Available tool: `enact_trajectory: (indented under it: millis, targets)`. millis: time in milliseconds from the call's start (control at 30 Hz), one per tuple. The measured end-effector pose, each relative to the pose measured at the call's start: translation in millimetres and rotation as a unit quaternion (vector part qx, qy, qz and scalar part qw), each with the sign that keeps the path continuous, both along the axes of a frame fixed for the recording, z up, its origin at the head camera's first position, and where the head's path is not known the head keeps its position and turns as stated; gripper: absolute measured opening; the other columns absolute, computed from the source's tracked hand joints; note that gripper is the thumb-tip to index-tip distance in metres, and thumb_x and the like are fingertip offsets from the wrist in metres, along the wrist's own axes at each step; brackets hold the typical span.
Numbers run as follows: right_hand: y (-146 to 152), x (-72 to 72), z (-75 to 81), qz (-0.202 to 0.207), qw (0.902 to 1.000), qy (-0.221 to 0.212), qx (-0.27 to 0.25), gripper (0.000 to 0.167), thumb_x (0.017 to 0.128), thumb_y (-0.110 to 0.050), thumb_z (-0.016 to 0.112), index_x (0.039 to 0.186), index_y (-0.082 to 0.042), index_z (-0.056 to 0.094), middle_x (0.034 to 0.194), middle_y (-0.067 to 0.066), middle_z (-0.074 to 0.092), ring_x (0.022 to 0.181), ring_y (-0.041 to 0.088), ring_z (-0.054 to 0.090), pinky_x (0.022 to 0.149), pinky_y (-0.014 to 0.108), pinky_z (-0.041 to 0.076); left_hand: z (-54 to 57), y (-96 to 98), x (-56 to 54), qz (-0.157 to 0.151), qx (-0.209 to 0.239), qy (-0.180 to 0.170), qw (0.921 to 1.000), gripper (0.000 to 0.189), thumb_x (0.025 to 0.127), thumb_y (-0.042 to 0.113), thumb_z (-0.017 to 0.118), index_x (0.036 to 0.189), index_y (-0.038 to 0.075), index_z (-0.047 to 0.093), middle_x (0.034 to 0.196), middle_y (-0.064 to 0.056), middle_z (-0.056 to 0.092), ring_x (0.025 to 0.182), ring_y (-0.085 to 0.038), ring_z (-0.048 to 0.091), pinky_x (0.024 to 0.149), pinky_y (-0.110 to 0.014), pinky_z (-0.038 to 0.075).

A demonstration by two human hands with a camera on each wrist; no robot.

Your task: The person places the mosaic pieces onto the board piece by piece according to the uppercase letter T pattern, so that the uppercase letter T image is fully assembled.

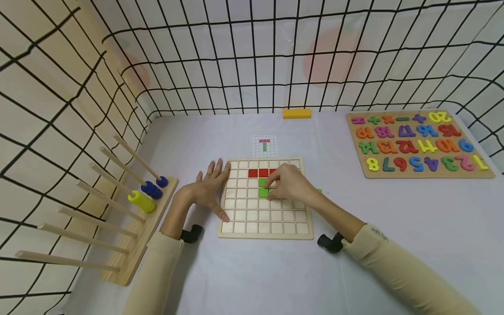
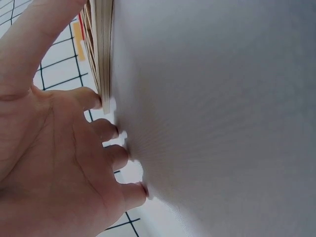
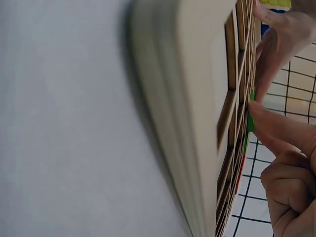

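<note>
A wooden grid board point(image 1: 265, 228) lies on the white table. My left hand point(image 1: 207, 189) is spread at its left edge, thumb near the lower corner; the left wrist view shows the left fingertips point(image 2: 133, 193) down by the table. Red square tiles point(image 1: 264, 173) form a row near the board's top, partly hidden by my right hand point(image 1: 290, 183). Below the row's middle sit two green tiles, an upper green tile point(image 1: 262, 182) and a lower green tile point(image 1: 262, 192). My right thumb and index finger pinch at the lower one, also seen as a green tile point(image 3: 251, 116) in the right wrist view.
A card with a coloured T pattern point(image 1: 264, 146) lies behind the board. Another green piece point(image 1: 319, 191) peeks out beside the right forearm. A peg stand with beads point(image 1: 141, 201) is at left, a number puzzle point(image 1: 417, 146) at right, a yellow block point(image 1: 297, 113) by the black mesh.
</note>
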State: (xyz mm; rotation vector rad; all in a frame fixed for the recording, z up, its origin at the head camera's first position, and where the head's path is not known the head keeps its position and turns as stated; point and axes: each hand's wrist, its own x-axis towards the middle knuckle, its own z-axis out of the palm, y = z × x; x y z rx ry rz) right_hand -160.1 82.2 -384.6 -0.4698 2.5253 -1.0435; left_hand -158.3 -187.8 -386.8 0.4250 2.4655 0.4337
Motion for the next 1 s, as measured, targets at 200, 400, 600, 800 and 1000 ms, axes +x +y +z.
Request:
enact_trajectory:
  millis: [200, 400, 600, 800, 1000]
  targets:
    - [4, -4.6, -0.5, 0.012, 0.9998, -0.012, 0.005, 0.024, 0.073, -0.009, 0.093, 0.095, -0.009, 0.084, 0.058, -0.002, 0.049, 0.057, 0.013, 0.043, 0.053, 0.023, 0.029, 0.4, 0.2, 0.0, 0.000, 0.004, -0.001, 1.0000, 0.160, 0.060, 0.045, 0.100, 0.165, 0.011, -0.016, 0.169, -0.018, -0.030, 0.157, -0.039, -0.028, 0.126, -0.069, -0.008]
    - [17, -9.2, 0.1, 0.019, 0.9997, -0.005, -0.012, 0.025, 0.077, -0.014, 0.090, 0.101, -0.010, 0.083, 0.053, -0.005, 0.040, 0.058, 0.013, 0.039, 0.057, 0.024, 0.029, 1.0, -0.1, 0.5, 0.000, 0.003, -0.002, 1.0000, 0.160, 0.060, 0.044, 0.100, 0.165, 0.011, -0.016, 0.169, -0.018, -0.030, 0.157, -0.038, -0.028, 0.126, -0.069, -0.008]
    - [46, -9.6, 9.0, 0.000, 0.9999, 0.010, -0.009, 0.028, 0.084, -0.019, 0.086, 0.109, -0.008, 0.081, 0.068, 0.000, 0.040, 0.071, 0.018, 0.040, 0.063, 0.029, 0.026, 1.3, 0.8, 0.7, 0.001, 0.002, -0.001, 1.0000, 0.160, 0.060, 0.044, 0.100, 0.165, 0.011, -0.016, 0.169, -0.018, -0.030, 0.157, -0.038, -0.028, 0.126, -0.068, -0.008]
    - [85, -6.3, 11.3, -0.026, 0.9996, -0.007, 0.006, 0.032, 0.085, -0.022, 0.084, 0.114, -0.008, 0.080, 0.069, -0.001, 0.037, 0.068, 0.017, 0.036, 0.057, 0.026, 0.025, 0.2, 2.5, -0.5, -0.002, -0.004, 0.001, 1.0000, 0.160, 0.060, 0.046, 0.100, 0.165, 0.011, -0.016, 0.169, -0.017, -0.030, 0.157, -0.038, -0.028, 0.126, -0.068, -0.008]
    - [113, -2.6, 8.3, -0.030, 0.9989, -0.034, 0.012, 0.040, 0.082, -0.019, 0.088, 0.117, -0.003, 0.077, 0.060, -0.003, 0.035, 0.059, 0.012, 0.033, 0.053, 0.024, 0.026, -1.7, 1.5, -1.2, -0.002, -0.009, 0.005, 0.9999, 0.161, 0.059, 0.047, 0.100, 0.165, 0.011, -0.015, 0.169, -0.018, -0.029, 0.158, -0.038, -0.027, 0.126, -0.069, -0.007]
